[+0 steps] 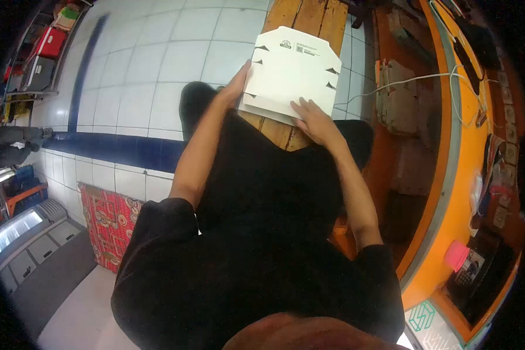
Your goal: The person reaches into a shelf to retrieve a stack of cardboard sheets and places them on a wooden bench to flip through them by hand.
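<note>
The left hand [235, 86] meets the flat white carton blank [291, 67] at its edge (finger state cannot be told). The right hand [312, 119] lies flat on it, fingers slightly apart, over the wooden bench [309, 17].

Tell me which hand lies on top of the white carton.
The right hand: it lies flat on the white carton at the near edge, while the left hand only clasps its left side.

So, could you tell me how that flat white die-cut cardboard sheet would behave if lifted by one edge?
Probably light, as the flat white die-cut cardboard sheet looks thin. It would likely flex at its slotted flaps. It may slide on the smooth wooden plank bench.
</note>
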`<state>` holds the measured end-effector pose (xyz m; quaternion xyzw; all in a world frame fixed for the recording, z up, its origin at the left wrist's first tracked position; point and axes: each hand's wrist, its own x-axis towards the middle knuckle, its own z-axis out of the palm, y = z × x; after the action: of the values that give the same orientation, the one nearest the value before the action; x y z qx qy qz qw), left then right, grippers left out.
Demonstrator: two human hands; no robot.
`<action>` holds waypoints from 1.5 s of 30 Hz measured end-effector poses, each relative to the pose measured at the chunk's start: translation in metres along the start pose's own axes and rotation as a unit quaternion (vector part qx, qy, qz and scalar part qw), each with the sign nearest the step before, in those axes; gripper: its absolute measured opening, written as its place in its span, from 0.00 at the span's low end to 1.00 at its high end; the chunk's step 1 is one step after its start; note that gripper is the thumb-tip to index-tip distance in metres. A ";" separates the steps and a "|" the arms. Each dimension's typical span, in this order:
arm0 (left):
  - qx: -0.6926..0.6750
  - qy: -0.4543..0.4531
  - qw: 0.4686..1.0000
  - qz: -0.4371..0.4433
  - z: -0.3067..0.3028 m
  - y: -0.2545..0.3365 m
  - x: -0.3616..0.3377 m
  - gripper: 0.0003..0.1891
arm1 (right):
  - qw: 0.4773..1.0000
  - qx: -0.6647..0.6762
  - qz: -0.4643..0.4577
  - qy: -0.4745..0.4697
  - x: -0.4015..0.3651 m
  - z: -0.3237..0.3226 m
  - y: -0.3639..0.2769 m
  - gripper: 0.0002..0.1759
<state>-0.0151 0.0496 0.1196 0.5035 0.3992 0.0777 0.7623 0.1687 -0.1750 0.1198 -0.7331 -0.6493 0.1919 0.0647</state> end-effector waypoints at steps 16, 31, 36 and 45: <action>-0.022 -0.041 0.999 0.000 -0.015 -0.011 0.018 0.52 | 0.996 0.075 -0.042 0.024 0.013 -0.017 0.009 0.23; -0.059 -0.006 0.998 -0.001 -0.025 -0.037 0.038 0.41 | 0.991 -0.078 -0.051 0.092 0.014 0.009 -0.006 0.25; -0.020 0.015 1.000 0.015 -0.029 -0.042 0.041 0.44 | 0.977 -0.113 -0.042 0.174 0.002 0.033 -0.005 0.26; -0.018 0.078 0.997 -0.007 -0.021 -0.026 0.019 0.45 | 0.990 0.130 0.010 0.050 0.017 -0.036 0.018 0.18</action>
<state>-0.0238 0.0615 0.0838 0.4796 0.4591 0.1183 0.7384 0.2002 -0.1555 0.1435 -0.7337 -0.6075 0.2379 0.1899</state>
